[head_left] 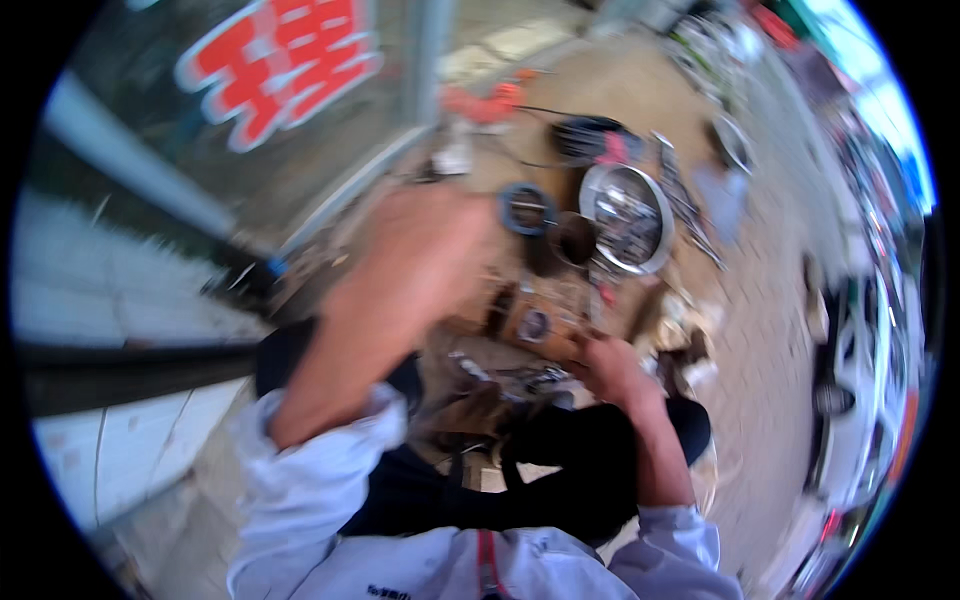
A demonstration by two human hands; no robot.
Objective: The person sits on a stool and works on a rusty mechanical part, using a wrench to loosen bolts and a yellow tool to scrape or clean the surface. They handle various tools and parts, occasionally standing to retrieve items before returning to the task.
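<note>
My left hand (430, 225) is raised over the left side of the work area, and motion smears its fingers. My right hand (615, 370) is low, its fingers closed at the right end of a brown, box-like metal housing (562, 330) with a round dark opening. What those fingers grip is too blurred to name. Beyond the housing stands a rusty metal cylinder (548, 256). A blue-rimmed round part (527, 208) lies to the cylinder's left. To its right, a silver metal bowl (668, 228) holds many small metal pieces.
Behind the bowl lies a coil of black cable (590, 140), with an orange-red tool (485, 103) farther left. Long metal tools (685, 195) and a shallow metal basin (733, 145) are on the right. A pale crumpled bag (685, 325) sits near my right knee. A glass door (330, 150) borders the left.
</note>
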